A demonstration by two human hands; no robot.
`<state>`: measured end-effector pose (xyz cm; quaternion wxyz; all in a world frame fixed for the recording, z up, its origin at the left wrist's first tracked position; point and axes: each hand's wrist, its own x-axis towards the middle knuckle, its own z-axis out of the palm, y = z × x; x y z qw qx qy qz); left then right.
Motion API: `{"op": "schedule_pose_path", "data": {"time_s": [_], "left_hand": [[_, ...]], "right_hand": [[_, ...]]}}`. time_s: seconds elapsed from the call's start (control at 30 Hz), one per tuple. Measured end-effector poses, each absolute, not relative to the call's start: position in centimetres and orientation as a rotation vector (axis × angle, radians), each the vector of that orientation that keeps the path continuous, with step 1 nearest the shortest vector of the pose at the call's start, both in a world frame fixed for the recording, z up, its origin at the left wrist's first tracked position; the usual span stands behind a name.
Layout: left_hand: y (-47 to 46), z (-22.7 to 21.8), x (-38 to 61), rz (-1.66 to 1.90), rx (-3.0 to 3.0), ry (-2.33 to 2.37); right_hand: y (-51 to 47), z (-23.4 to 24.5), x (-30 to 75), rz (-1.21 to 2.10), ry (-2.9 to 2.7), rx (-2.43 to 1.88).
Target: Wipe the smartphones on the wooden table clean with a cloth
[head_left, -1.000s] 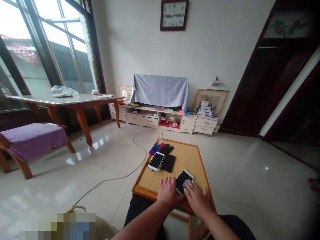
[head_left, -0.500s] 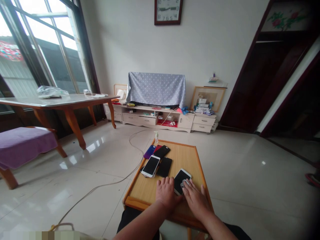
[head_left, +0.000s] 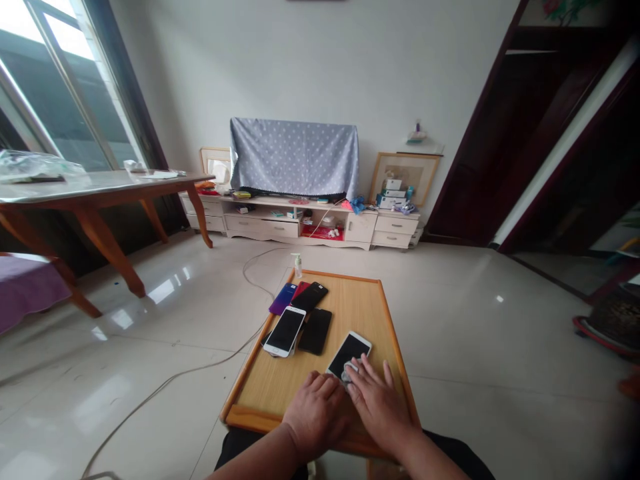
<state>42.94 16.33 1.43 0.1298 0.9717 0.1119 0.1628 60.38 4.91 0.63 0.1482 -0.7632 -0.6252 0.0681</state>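
A white smartphone (head_left: 349, 355) lies screen up near the front of the low bamboo-topped table (head_left: 360, 300). My right hand (head_left: 379, 403) presses a small grey cloth (head_left: 350, 372) onto the phone's lower screen. My left hand (head_left: 316, 417) rests flat on the tabletop, touching or almost touching the phone's near corner. Farther left lie another white phone (head_left: 284, 331) and a black phone (head_left: 315, 331). Behind them, a black phone (head_left: 309, 297) overlaps a red phone (head_left: 301, 289), and a blue-purple phone (head_left: 282, 299) sits beside them.
A pump bottle (head_left: 298, 265) stands at the table's far corner. A pale cable (head_left: 200, 363) crosses the tiled floor past the table's left edge. A long wooden table (head_left: 100, 183) stands to the left, and a low cream cabinet (head_left: 295, 227) lines the far wall.
The whole view has shifted down and left. The grey cloth has moved from mid-screen toward the phone's near end, and my left hand now sits nearer me.
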Motion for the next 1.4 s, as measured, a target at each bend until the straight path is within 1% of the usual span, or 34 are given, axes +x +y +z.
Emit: {"op": "schedule_pose_path", "data": {"time_s": [0.13,0.3,0.37,0.43,0.6,0.83,1.07,1.27,1.4], "left_hand": [[16.8,1.2,43.1,0.437,2.796,0.346],[17.4,1.1,43.1,0.36,2.777,0.346],[17.5,1.1,43.0,0.344,2.773,0.348],[17.6,1.1,43.1,0.333,2.775,0.35],[17.7,1.2,43.2,0.297,2.786,0.356],[17.7,2.1,43.1,0.26,2.779,0.384],[18.0,1.2,43.1,0.294,2.772,0.352],[18.1,0.8,43.1,0.34,2.743,0.369],[18.2,0.9,43.2,0.332,2.762,0.342]], "right_hand": [[5.6,0.8,60.7,0.231,-1.937,-2.073],[8.1,1.0,64.7,0.041,-1.776,-2.26],[8.7,0.8,65.2,0.014,-1.744,-2.308],[8.6,0.5,64.4,0.042,-1.82,-2.248],[7.8,0.3,62.0,0.109,-2.069,-1.937],[10.3,0.4,65.7,-0.005,-1.81,-2.189],[9.2,0.3,63.1,0.153,-2.046,-1.944],[10.8,0.4,65.2,0.024,-1.859,-2.151],[10.6,0.5,63.1,0.095,-1.99,-2.012]]}}
